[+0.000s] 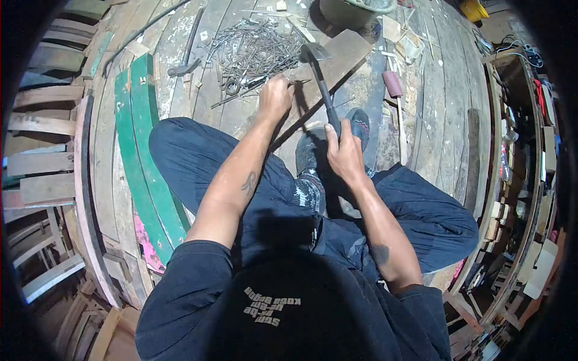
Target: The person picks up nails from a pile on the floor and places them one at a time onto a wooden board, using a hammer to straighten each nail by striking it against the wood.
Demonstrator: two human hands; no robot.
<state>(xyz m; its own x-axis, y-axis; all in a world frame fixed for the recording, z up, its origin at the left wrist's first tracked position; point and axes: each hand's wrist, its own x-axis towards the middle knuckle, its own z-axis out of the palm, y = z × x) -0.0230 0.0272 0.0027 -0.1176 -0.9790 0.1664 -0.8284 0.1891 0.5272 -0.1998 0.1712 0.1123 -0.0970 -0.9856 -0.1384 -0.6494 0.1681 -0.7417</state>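
Observation:
I sit on a plank floor with my legs folded. My right hand (344, 151) grips the dark handle of a hammer (321, 75), whose metal head is raised over a flat wooden board (340, 57). My left hand (276, 96) is closed on a thin nail held against the near edge of that board, right beside a heap of bent, rusty nails (253, 51). The nail itself is barely visible between my fingers.
Two green painted planks (141, 156) lie to my left. A second hammer (183, 63) rests by the nail heap. A small red roller (392, 83), wood scraps and a green tub (355, 9) sit beyond. Stacked timber lines both sides.

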